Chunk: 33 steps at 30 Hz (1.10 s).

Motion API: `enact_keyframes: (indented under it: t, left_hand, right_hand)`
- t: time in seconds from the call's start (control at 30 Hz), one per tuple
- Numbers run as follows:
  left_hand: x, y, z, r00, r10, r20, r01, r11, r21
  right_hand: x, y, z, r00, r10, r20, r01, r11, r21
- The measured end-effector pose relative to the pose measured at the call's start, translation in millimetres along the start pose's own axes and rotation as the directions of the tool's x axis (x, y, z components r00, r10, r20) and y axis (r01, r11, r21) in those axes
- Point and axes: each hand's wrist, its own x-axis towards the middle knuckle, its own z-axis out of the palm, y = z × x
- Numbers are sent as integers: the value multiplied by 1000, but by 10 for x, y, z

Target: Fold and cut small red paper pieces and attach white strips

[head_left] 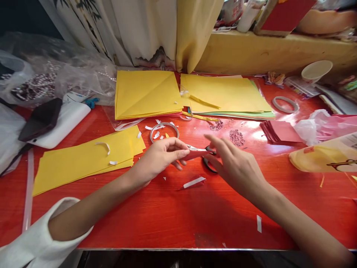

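Note:
My left hand (pixel 167 152) is closed in a pinch, with a small strip of red paper (pixel 195 153) between its fingertips. Scissors (pixel 208 163) with black handles and silver blades point left, their blades beside the paper and close to my left fingertips. The fingers of my right hand (pixel 237 163) are at the scissors' handles, thumb and forefinger apart around a loop; how the other fingers grip is partly hidden. On the red table below lies a small white-and-red paper piece (pixel 194 182).
Yellow sheets (pixel 147 93) are stacked at the back, and yellow strips (pixel 89 160) lie left. A tape roll (pixel 164 124) rests among white scraps. Dark red squares (pixel 280 132) and a plastic cup (pixel 323 152) are to the right. A phone (pixel 40 119) sits far left.

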Motion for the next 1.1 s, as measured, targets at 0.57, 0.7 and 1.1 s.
enact_keyframes:
  t: [0.57,0.7,1.1]
  left_hand:
    - [20,-47,8,961,97,-260,-188,917,-351]
    - [27,-41,13,958,120,-259,-202,926,-317]
    - [-24,-4,14,933,178,-313,-258,937,-234]
  right_hand:
    - [17,176,-121,828,202,523,-334,927,171]
    - [61,144,-134,784,251,568,-364,927,93]
    - [80,109,-171,792,94,603,-610,104,785]
